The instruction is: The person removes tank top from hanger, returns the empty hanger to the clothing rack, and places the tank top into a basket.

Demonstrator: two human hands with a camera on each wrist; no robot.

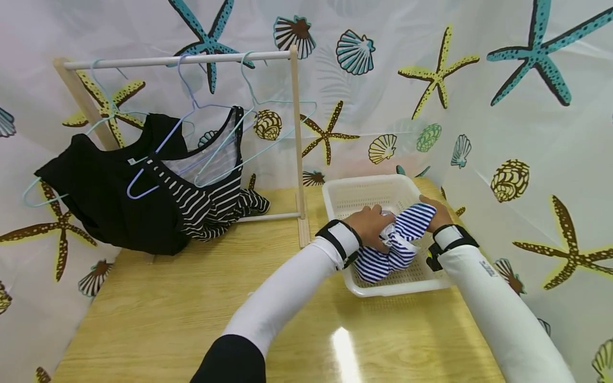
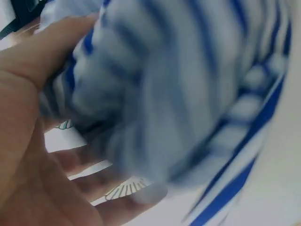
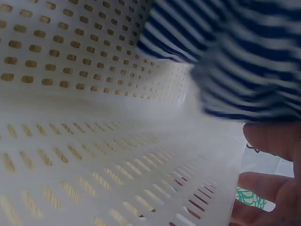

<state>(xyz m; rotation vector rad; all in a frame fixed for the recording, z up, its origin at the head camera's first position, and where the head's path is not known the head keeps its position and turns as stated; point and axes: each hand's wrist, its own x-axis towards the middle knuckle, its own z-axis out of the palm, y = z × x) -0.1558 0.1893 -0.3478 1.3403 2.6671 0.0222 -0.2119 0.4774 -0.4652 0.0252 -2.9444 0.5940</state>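
A blue-and-white striped garment [image 1: 413, 222] hangs bunched over a white plastic basket [image 1: 369, 182], its lower part inside the rim. My left hand [image 1: 370, 227] grips it from the left; in the left wrist view the thumb lies against the striped cloth [image 2: 169, 89], with the fingers spread behind. At the garment's upper right end, my right hand [image 1: 437, 214] holds the cloth near the basket's right side. The right wrist view has the right thumb [image 3: 273, 139] at the cloth's lower edge, the fingertips partly hidden. A white patch shows amid the stripes.
Left of the basket stands a clothes rack [image 1: 177, 61] with several hangers. A black garment [image 1: 119, 181] and a black-and-white striped top [image 1: 210, 199] hang there. A pale blue-green hanger [image 1: 273, 141] bears no clothing. The wooden table [image 1: 201, 314] meets patterned curtains behind and beside it.
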